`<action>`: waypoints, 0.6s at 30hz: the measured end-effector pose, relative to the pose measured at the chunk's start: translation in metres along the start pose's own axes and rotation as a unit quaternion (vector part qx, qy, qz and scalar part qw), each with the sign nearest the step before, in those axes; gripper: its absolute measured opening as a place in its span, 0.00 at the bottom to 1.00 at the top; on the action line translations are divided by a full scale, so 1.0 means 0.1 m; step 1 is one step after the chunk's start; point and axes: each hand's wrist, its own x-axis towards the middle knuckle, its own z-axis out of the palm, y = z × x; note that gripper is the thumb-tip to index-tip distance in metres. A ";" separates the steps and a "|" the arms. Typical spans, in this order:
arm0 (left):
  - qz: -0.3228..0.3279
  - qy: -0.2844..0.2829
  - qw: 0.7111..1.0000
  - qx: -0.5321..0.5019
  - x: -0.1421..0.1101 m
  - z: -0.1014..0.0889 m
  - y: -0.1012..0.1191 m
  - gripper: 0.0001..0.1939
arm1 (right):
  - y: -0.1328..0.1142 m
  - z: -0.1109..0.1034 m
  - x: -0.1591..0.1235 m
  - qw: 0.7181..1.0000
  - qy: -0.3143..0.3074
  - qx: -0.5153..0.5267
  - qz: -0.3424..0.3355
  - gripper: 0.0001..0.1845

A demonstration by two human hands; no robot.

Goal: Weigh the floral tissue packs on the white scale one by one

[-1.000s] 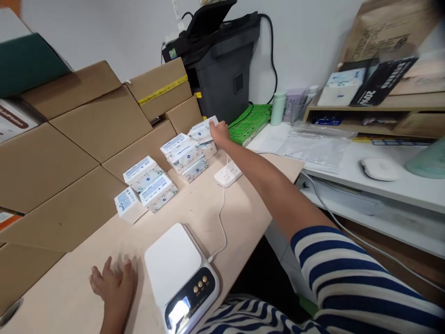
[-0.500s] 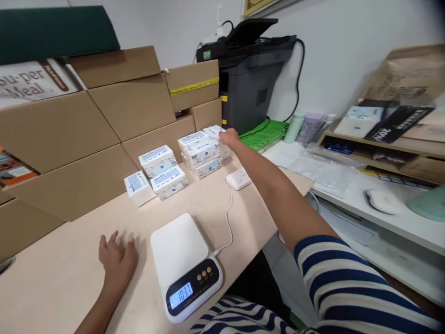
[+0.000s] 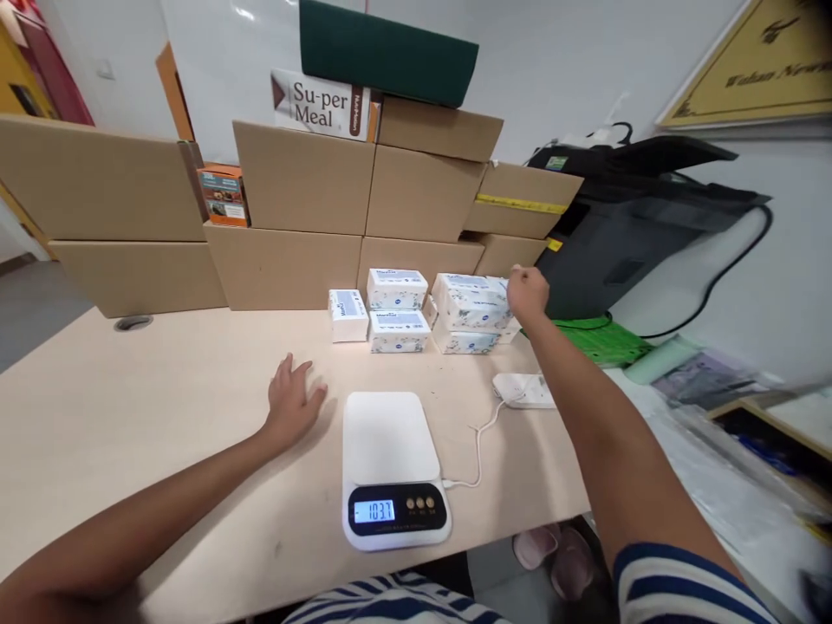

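Observation:
Several white tissue packs with blue print and a floral pattern stand against the cardboard boxes. My right hand (image 3: 528, 295) reaches to the right end of the right-hand stack, its fingers curled on the rear tissue pack (image 3: 497, 284); its fingertips are partly hidden. In front of that pack lies another tissue pack (image 3: 473, 303) on top of a lower one. To the left, two packs are stacked (image 3: 398, 331), with a single pack (image 3: 347, 315) upright beside them. My left hand (image 3: 294, 403) rests on the table, fingers apart and holding nothing, left of a white kitchen scale (image 3: 390, 438) reading 103.7, apparently with a minus sign.
Cardboard boxes (image 3: 292, 269) line the table's back edge. A dark printer (image 3: 637, 234) stands at the back right. A white power strip (image 3: 526, 390) lies under my right forearm, its cable running to the scale. A round cable hole (image 3: 133, 323) is at the left.
My view has swung left and levelled, so the scale and packs sit differently in the picture. My right hand stays at the rear tissue pack; my left hand stays open on the table.

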 end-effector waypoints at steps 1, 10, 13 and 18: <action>0.010 -0.005 1.000 -0.002 -0.01 0.01 -0.01 0.31 | -0.16 0.04 -0.02 1.000 -0.009 -0.002 -0.024 0.29; 0.025 -0.086 0.995 -0.038 -0.11 -0.03 0.06 0.34 | -1.60 1.05 -0.35 0.974 -0.196 -0.057 -0.097 0.46; 0.018 -0.109 0.993 -0.036 -0.15 -0.06 0.10 0.34 | -1.76 1.26 -0.41 0.973 -0.212 -0.067 -0.058 0.50; 0.006 -0.129 0.991 -0.031 -0.20 -0.10 0.11 0.34 | -1.63 1.35 -0.28 0.981 -0.181 -0.068 0.015 0.30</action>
